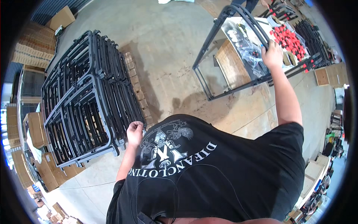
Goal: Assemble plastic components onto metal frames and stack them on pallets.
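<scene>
My right hand (273, 55) is stretched out to the far right, its fingers wrapped over the top bar of a black tubular metal frame (207, 43). That frame stands tilted on the floor in front of a worktable. My left hand (135, 133) hangs low beside a stack of similar black metal frames (112, 80), its fingers curled in and nothing showing in them. Whether it touches the stack's near corner I cannot tell. The stacked frames lean close together on a wooden pallet (134, 80).
On the worktable lie a pile of red and black parts (289, 42) and a clear plastic bag (250, 52). A wooden panel (233, 63) stands below its edge. Stacked cardboard (35, 44) fills the far left. Another person's legs (250, 4) show behind the table.
</scene>
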### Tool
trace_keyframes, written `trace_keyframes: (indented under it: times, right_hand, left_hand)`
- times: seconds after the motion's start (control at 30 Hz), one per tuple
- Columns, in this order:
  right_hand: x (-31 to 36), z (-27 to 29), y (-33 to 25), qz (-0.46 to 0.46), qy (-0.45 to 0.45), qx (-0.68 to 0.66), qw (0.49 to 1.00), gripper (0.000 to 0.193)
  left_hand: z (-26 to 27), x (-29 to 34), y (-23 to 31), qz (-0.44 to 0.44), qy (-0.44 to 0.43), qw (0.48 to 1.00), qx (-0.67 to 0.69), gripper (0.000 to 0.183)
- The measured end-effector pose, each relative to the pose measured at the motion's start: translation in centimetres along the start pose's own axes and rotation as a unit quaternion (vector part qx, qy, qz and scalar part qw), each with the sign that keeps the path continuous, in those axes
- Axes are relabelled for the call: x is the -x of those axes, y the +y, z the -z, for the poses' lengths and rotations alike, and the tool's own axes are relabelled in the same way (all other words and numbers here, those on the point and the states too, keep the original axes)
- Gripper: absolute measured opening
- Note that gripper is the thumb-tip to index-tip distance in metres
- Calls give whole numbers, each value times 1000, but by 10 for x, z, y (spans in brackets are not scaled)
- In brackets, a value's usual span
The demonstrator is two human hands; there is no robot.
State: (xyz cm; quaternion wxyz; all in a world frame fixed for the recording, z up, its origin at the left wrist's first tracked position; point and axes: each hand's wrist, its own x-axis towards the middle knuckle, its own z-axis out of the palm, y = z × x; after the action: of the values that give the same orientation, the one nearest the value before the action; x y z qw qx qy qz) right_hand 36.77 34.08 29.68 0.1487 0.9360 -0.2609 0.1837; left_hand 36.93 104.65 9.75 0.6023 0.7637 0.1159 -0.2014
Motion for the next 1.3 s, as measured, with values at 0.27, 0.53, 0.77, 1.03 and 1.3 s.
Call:
trace_keyframes:
  times: [0.27, 0.53, 0.77, 1.03, 1.3]
  right_hand:
    - [105, -52, -82, -11, -20, -275, 961, 29]
    - [245, -106, -318, 316, -459, -371, 743, 30]
    - [222, -22, -540, 217, -512, -527, 643, 27]
    - [232, 68, -788, -10, -608, -588, 533, 25]
    - [230, 85, -837, -191, -629, -627, 418, 35]
  left_hand:
    - [53, 32, 63, -166, 182, 967, -70, 10]
    - [239, 40, 2, -38, 539, 763, -354, 39]
    - [268, 27, -99, 11, 646, 731, -219, 50]
    - [283, 32, -91, -43, 613, 774, -153, 44]
    - [320, 73, -71, 10, 551, 814, -183, 54]
